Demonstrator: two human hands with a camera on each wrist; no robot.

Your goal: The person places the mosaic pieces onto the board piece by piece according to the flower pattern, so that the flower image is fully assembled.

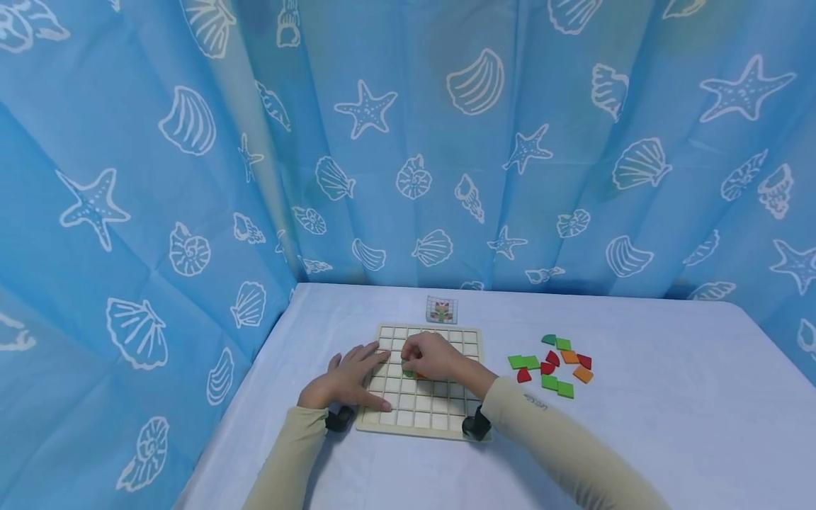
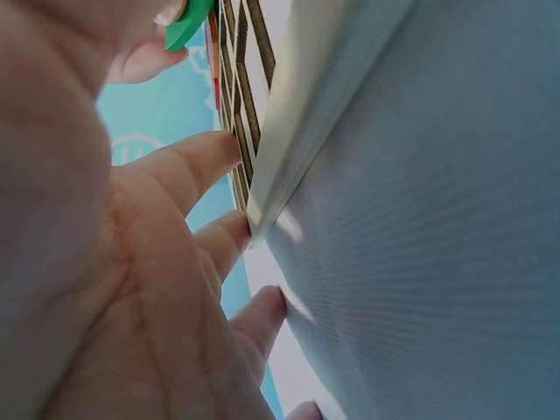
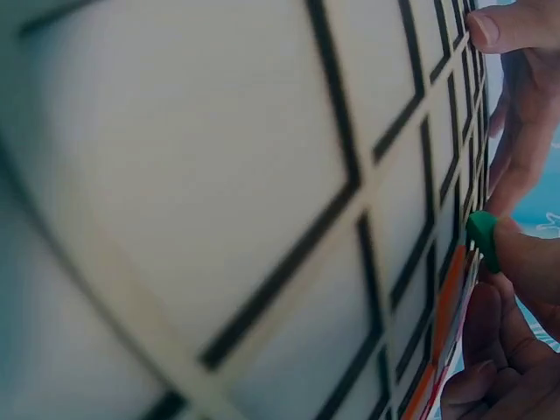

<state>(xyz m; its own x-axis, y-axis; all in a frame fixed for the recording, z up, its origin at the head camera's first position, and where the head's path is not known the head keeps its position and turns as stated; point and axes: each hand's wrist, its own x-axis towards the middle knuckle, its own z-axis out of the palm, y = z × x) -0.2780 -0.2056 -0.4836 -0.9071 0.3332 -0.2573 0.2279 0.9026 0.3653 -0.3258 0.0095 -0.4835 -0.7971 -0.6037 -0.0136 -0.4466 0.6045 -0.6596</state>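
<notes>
A cream grid board [image 1: 414,404] with white square cells lies on the table. My left hand [image 1: 349,379] is spread over the board's left side, thumb and fingertips on its edge and cells; in the left wrist view its fingers [image 2: 188,171] look straight. Over the board's middle, my right hand [image 1: 435,355] pinches a green piece [image 3: 481,236] between thumb and fingers, at the board's surface. That green piece [image 2: 188,24] shows a curved edge in the left wrist view. Orange pieces [image 3: 449,293] lie on the board beside it, mostly covered by the right hand in the head view.
Right of the board lie several loose pieces: green squares [image 1: 565,389], orange squares [image 1: 583,374], red rounded pieces [image 1: 524,375] and a dark green one [image 1: 549,339]. A small pattern card [image 1: 442,310] lies behind the board. A blue shell-print curtain [image 1: 408,142] hangs beyond the white table [image 1: 669,397].
</notes>
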